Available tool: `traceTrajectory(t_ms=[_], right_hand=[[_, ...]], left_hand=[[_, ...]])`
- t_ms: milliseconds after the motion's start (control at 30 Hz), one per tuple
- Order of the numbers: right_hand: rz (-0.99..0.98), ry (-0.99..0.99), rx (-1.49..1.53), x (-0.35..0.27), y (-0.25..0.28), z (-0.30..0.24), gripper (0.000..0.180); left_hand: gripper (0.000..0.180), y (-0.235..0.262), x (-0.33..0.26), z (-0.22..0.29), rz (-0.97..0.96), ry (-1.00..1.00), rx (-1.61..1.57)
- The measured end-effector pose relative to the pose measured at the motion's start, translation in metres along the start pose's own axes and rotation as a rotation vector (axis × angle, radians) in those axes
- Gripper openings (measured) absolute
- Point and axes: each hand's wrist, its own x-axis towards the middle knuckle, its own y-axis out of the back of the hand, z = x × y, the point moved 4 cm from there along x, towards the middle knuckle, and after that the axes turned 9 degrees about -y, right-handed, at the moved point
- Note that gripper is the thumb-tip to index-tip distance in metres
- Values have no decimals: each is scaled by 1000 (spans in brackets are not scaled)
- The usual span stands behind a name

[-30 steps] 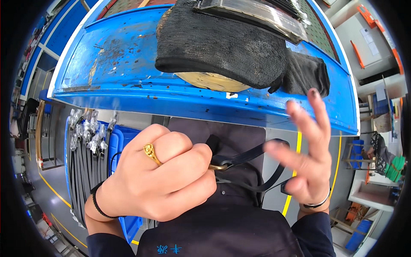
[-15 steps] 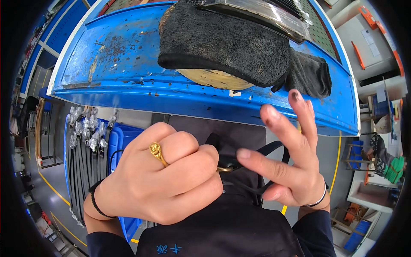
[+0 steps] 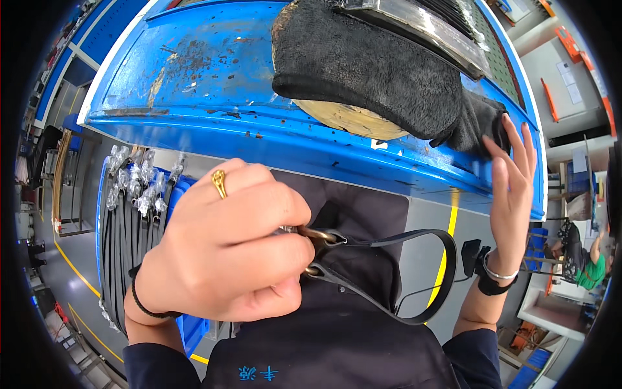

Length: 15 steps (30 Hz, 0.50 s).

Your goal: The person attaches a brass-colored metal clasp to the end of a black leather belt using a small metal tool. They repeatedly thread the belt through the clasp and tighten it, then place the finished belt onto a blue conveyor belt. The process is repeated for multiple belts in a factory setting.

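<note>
Hands apart: left hand clenched on black strap at metal fittings, loop with room around it, short of front edge of blue bench; right hand spread at dark cloth near bench's right edge, contact unclear

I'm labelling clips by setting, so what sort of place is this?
Probably a workshop or small factory floor: it has a stained, blue-painted workbench, a batch of long, flat black straps with ends wrapped in clear plastic, and a straight yellow floor line on grey flooring.
</note>
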Motion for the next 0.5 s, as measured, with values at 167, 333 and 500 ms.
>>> traceTrajectory(t_ms=[167,333,500], right_hand=[[-84,399,265,-24,24,-59,51],[-84,708,135,-40,30,-87,52],[-106,728,150,-41,22,-90,50]], left_hand=[[20,-2,3,-4,-6,55,-67],[20,-2,8,-2,-28,53,-103],[19,-2,10,0,-14,28,-114]])
